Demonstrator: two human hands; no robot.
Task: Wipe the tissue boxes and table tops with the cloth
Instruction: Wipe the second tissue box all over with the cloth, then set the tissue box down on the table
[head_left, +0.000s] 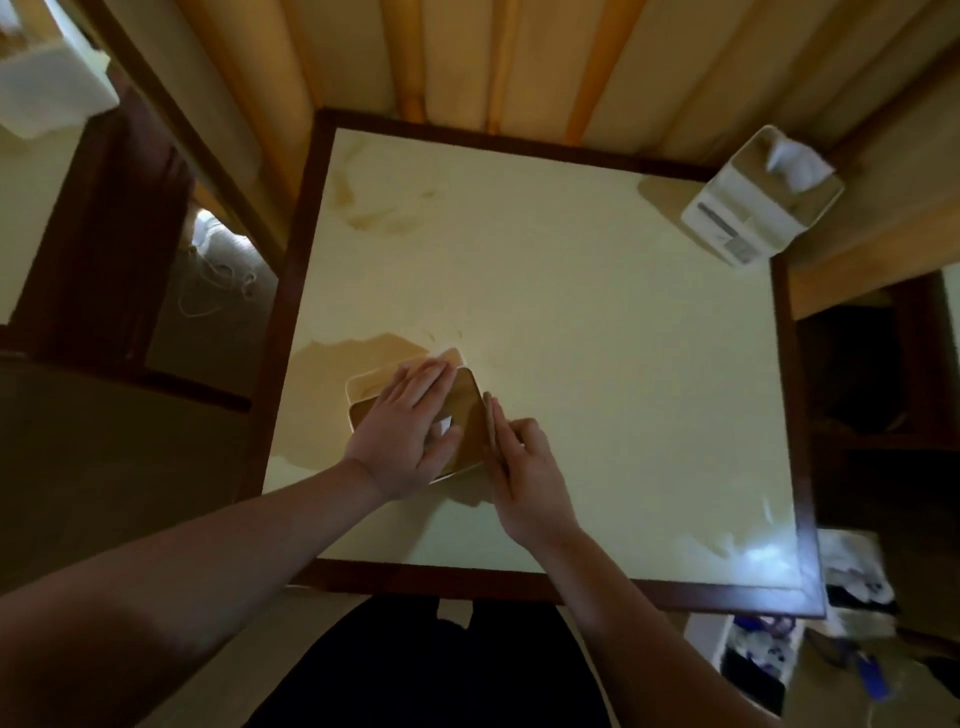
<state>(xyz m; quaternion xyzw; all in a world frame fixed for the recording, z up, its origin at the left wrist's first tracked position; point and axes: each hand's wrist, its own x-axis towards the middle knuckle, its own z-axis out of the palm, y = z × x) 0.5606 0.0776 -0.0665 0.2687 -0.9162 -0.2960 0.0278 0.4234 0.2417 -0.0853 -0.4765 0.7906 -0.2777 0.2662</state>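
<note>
Wooden-lidded tissue box (470, 410) half hidden under both hands, cloth unclear

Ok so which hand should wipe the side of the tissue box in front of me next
Probably the right hand: it already sits against the near tissue box's right side, apparently holding the cloth. The left hand lies flat on the box's top, steadying it.

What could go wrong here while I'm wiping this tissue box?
The left hand lies flat over the near box, covering its tissue slot, so a damp cloth in the right hand might wet the tissue. The far box sits on the table corner, partly past the edge; a broad wipe could knock it off.
</note>
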